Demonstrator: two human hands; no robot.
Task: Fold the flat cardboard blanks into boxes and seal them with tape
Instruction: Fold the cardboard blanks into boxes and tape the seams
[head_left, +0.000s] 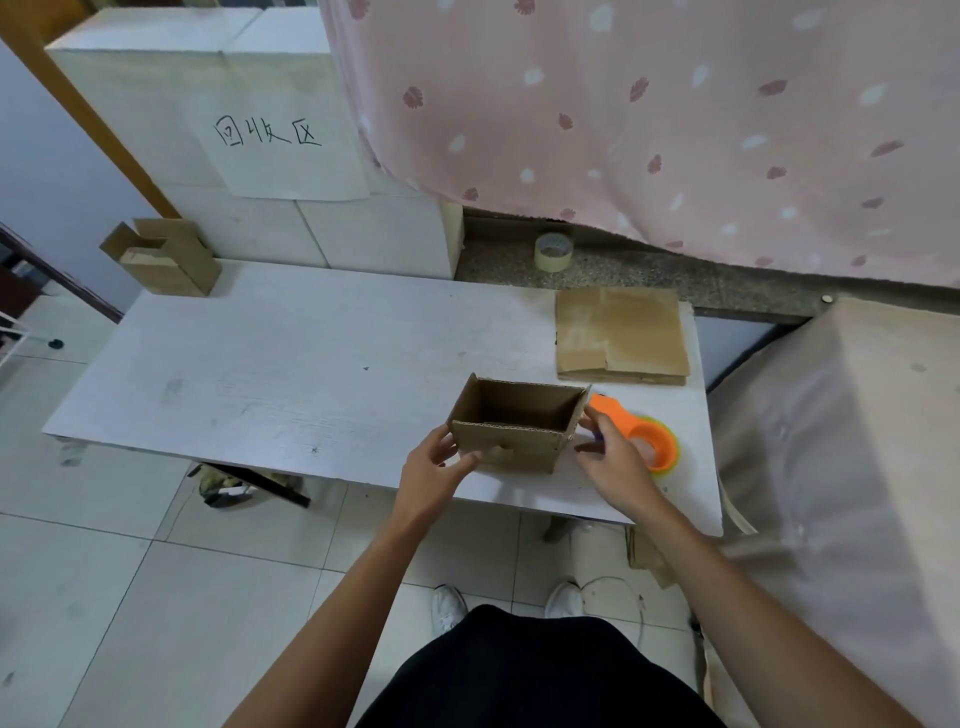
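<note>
An open-topped cardboard box (511, 441) stands upright near the front edge of the white table (270, 374). My left hand (434, 470) grips its lower left corner, thumb on the front face and fingers round the side. My right hand (610, 457) is at the box's right side with relaxed fingers, the fingertips touching the right wall. An orange tape dispenser (647, 434) lies on the table just behind my right hand, partly hidden by it. A stack of flat cardboard blanks (621, 335) sits at the table's back right.
A roll of clear tape (554, 252) stands on the stone ledge behind the table. Folded boxes (166, 260) sit at the back left corner. White blocks with a paper sign (270, 140) line the back. A covered bed (841, 441) flanks the right.
</note>
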